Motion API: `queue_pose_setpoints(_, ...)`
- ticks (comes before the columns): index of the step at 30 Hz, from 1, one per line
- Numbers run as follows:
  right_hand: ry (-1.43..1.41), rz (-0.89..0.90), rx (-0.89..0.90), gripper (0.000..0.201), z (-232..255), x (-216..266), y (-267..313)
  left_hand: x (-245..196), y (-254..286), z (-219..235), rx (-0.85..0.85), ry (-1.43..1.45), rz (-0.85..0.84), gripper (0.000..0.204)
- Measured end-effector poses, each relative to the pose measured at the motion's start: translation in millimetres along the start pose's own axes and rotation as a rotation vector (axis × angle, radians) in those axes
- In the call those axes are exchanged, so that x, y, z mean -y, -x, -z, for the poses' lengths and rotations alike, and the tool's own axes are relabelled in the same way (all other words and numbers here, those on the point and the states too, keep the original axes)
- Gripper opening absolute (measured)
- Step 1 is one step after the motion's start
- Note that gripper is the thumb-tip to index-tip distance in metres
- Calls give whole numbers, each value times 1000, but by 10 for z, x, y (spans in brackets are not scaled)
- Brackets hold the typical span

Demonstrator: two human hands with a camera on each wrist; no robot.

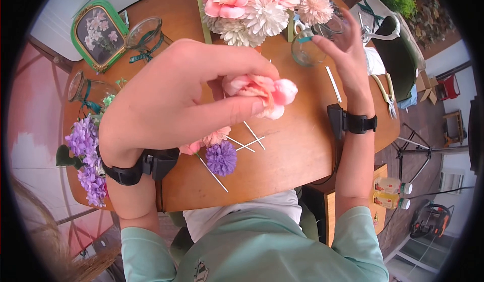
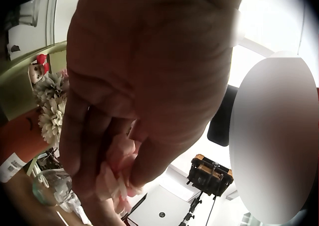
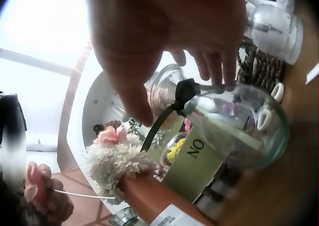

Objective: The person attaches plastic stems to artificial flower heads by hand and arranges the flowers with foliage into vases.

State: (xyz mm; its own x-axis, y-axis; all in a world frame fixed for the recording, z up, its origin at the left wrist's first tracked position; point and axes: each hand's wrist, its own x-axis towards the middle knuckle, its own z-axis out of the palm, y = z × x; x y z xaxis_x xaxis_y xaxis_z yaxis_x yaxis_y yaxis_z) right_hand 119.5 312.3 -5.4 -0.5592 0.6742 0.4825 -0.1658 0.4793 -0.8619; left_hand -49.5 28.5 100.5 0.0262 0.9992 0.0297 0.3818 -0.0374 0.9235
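Note:
My left hand [image 1: 166,95] pinches a pink flower [image 1: 285,91] between thumb and fingers, above the middle of the table. In the left wrist view the pink petals [image 2: 117,173] show beneath the fingers. A thin white stem [image 3: 82,193] runs from the flower in the right wrist view. At the upper right, my right hand [image 1: 350,63] is beside a clear glass vase [image 1: 305,56], its thumb and fingers spread apart around the neck. A dark ribbon [image 3: 184,94] is tied round that vase [image 3: 259,131]. Whether the fingertips touch the glass I cannot tell.
Pink and white flowers [image 1: 247,12] fill a container at the back. Purple flowers [image 1: 88,146], a green-framed picture [image 1: 98,35] and glass vases [image 1: 78,86] stand left. A purple pompom flower [image 1: 221,158] and white sticks [image 1: 254,135] lie in front; pliers [image 1: 389,98] lie right.

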Motion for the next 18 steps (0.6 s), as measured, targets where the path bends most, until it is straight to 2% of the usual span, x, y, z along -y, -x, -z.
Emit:
queue_pose_setpoints(1,-33,-1,74,89,-44,-38,5,4,1,4,-23,48,0,32)
queue_pose_setpoints(2,-57,-79,124,87,-63,22,34,16,3,2,-22,49,0,32)
queue_pose_setpoints(5,16,-68,60,82,-92,-28,-14,65,5,-9,-100,119,-51,32)
queue_pose_setpoints(6,93,-102,30,72,-77,58,20,62,-16,12,-122,11,-111,32)
queue_pose_setpoints(7,88,-100,34,72,-46,127,29,42,-23,36,-148,-101,-175,32)
queue_pose_setpoints(8,151,-150,135,67,23,169,37,-14,2,51,-161,-63,-66,33)
queue_pose_setpoints(9,215,-199,237,61,83,215,44,-3,5,57,-167,-65,-63,33)
queue_pose_setpoints(10,197,-174,337,53,120,275,72,20,1,58,-170,-77,-144,35)
queue_pose_setpoints(11,195,-175,339,53,161,277,90,35,0,57,-170,-88,-225,36)
queue_pose_setpoints(13,40,-164,582,51,228,281,114,6,31,62,-179,-111,-215,37)
queue_pose_setpoints(15,27,-233,606,56,167,400,132,-69,76,32,-187,-134,-206,38)
queue_pose_setpoints(17,-116,-190,740,66,27,445,201,-169,112,-33,-240,179,-214,36)
queue_pose_setpoints(18,-239,-245,735,69,-71,553,253,-133,136,-16,-239,175,-216,36)
